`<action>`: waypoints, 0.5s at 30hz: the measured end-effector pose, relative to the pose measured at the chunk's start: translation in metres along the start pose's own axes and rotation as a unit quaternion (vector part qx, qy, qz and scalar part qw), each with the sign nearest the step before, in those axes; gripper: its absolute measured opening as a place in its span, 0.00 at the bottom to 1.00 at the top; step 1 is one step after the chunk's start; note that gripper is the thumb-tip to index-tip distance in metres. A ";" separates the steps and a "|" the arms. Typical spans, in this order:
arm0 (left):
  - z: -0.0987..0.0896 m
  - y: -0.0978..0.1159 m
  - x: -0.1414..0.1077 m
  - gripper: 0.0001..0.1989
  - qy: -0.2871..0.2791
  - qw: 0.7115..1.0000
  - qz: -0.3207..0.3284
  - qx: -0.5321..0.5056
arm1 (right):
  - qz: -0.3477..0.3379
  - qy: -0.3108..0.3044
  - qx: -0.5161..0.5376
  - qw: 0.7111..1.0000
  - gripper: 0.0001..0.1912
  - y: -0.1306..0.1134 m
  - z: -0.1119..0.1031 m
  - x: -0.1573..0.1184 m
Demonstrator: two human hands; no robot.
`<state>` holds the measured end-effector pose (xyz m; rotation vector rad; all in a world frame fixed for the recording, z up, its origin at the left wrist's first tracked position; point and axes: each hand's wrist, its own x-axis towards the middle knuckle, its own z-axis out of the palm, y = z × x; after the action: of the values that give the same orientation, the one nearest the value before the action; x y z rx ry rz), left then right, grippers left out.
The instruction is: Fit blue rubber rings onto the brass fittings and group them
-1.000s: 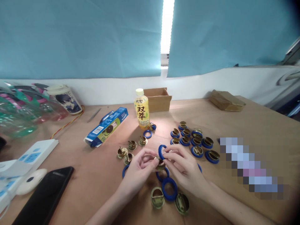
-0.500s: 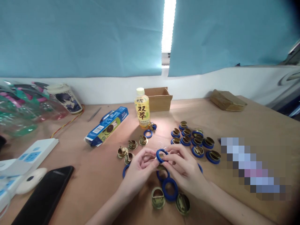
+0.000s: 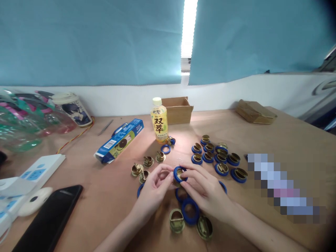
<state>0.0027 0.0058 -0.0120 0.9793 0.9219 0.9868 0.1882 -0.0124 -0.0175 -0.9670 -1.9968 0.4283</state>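
Observation:
In front of me, my left hand [image 3: 155, 187] and my right hand [image 3: 206, 187] pinch one blue ring [image 3: 175, 177] between them. A round brass-coloured metal piece [image 3: 179, 172] shows inside that ring, touched by my right fingertips. Whether it is fully seated I cannot tell. Beneath my hands lie a larger blue ring [image 3: 190, 222] and another partly covered one [image 3: 180, 195]. Two brass pieces, one with a crossbar [image 3: 177, 225] and one tilted [image 3: 204, 227], rest close by. More brass pieces [image 3: 148, 161] without rings lie beyond my left hand.
Several brass pieces in blue rings [image 3: 208, 157] stand grouped beyond my right hand. A yellow-labelled bottle [image 3: 160, 126], an open cardboard box [image 3: 180, 114] and a blue carton [image 3: 119, 141] stand behind. At left are a black phone [image 3: 49, 220] and a power strip [image 3: 39, 171].
The blue ring has shifted slightly left and tilted, and the brass piece now shows more plainly inside it. My right fingers have moved a little; the surrounding things have stayed put.

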 end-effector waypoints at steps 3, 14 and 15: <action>0.001 0.003 -0.001 0.16 0.012 1.000 -0.003 -0.003 | 0.002 -0.004 -0.001 1.000 0.11 -0.001 0.000 0.000; 0.002 0.004 -0.003 0.16 0.017 1.000 -0.004 0.003 | 0.005 -0.008 0.003 1.000 0.10 -0.003 -0.003 0.000; 0.003 0.003 -0.003 0.16 0.016 1.000 -0.005 0.007 | 0.006 -0.010 0.004 1.000 0.10 -0.003 -0.003 0.000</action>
<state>0.0035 0.0033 -0.0075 0.9722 0.9601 0.9923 0.1895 -0.0145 -0.0141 -0.9729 -2.0077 0.4536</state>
